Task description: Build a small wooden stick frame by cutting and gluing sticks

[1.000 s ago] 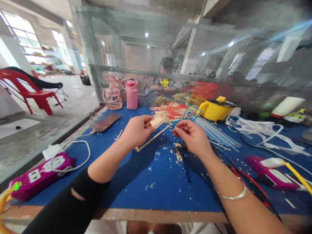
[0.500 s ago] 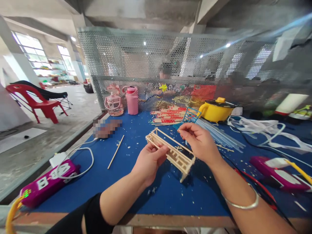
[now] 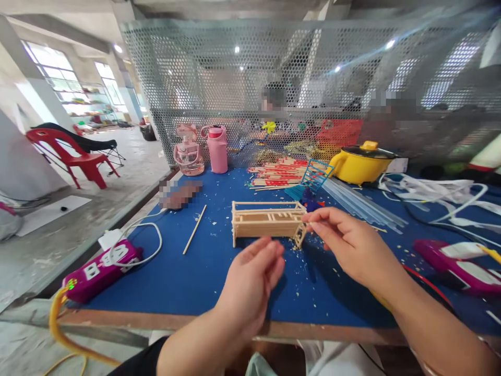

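Observation:
A small frame of glued wooden sticks (image 3: 268, 222) stands upright on the blue table top (image 3: 188, 282), in the middle of the view. My right hand (image 3: 348, 245) reaches in from the right, and its thumb and forefinger pinch the frame's right end, where a short ladder-like piece leans. My left hand (image 3: 252, 282) hovers just in front of the frame, closer to me, with fingers loosely extended and nothing in them. Wood crumbs lie scattered around the frame.
A loose stick (image 3: 194, 236) lies left of the frame. Further left are a purple power strip (image 3: 102, 269) and a phone (image 3: 180, 193). Behind stand a pink bottle (image 3: 218, 149), stick pile (image 3: 277, 175), blue rack (image 3: 313, 177) and yellow pot (image 3: 360, 164). A purple glue gun (image 3: 457, 258) lies right.
The frame went from being held up in both hands to standing on the table. My left hand has let go and drawn back toward me. My right hand stays at the frame's right end.

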The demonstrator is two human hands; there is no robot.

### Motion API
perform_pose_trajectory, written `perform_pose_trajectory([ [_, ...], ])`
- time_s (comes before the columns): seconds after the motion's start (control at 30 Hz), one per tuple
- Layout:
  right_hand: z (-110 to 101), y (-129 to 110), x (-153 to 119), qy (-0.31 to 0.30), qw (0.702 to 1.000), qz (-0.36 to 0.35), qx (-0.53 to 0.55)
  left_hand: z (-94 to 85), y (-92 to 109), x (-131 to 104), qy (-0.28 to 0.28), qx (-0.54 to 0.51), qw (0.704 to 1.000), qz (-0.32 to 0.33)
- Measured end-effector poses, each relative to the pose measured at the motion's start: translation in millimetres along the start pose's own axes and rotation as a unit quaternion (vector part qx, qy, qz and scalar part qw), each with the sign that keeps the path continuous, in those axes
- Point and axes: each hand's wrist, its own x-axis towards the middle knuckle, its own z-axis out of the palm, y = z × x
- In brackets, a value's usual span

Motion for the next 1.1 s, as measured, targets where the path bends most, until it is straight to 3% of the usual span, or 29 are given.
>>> perform_pose_trajectory([
  [0.07,-2.3,6.1,4.8,-0.02,1.0,-0.008,0.02,-11.7,12.9,-15.2,-0.042,0.106,0.993,-0.043],
  [0.1,-4.2,6.8,6.3,-0.022,0.999,-0.011,0.023,-16.5,25.3,-16.0,-0.07,0.161,0.984,-0.009],
  [0.13,-6.2,5.9,7.3,-0.014,1.0,-0.014,0.024,-20.0,40.8,-11.3,-0.082,0.203,0.973,0.066],
  [0.23,-11.1,-5.8,8.9,0.026,0.999,-0.032,0.034,-23.8,92.0,30.2,-0.021,0.316,0.899,0.301],
  [0.27,-11.8,-11.7,9.5,0.03,0.998,-0.043,0.041,-23.8,105.4,47.7,-0.009,0.37,0.87,0.324],
  [0.3,-12.0,-17.9,10.3,0.024,0.997,-0.054,0.047,-24.1,115.2,63.9,-0.024,0.428,0.85,0.305],
  [0.33,-11.9,-24.0,11.5,0.012,0.997,-0.066,0.049,-25.3,120.9,77.3,-0.048,0.445,0.849,0.281],
  [0.43,-10.5,-38.3,19.3,-0.025,0.995,-0.091,0.011,-35.6,118.8,94.8,-0.112,0.448,0.837,0.294],
  [0.53,-7.9,-45.8,34.9,-0.061,0.99,-0.112,-0.059,-51.3,104.7,89.7,-0.206,0.486,0.761,0.379],
  [0.6,-3.4,-48.7,48.2,-0.086,0.983,-0.134,-0.091,-58.4,96.2,85.8,-0.226,0.516,0.727,0.392],
  [0.7,7.9,-52.1,67.1,-0.114,0.975,-0.16,-0.101,-60.9,89.2,84.5,-0.218,0.517,0.731,0.389],
  [0.87,20.9,-56.3,84.2,-0.133,0.965,-0.182,-0.131,-60.8,92.2,80.0,-0.27,0.519,0.73,0.353],
  [0.97,20.8,-58.0,87.3,-0.163,0.953,-0.197,-0.163,-62.6,93.5,77.7,-0.249,0.541,0.713,0.371],
  [1.1,21.8,-59.1,86.3,-0.2,0.95,-0.193,-0.143,-64.0,90.4,80.0,-0.235,0.534,0.71,0.395],
])
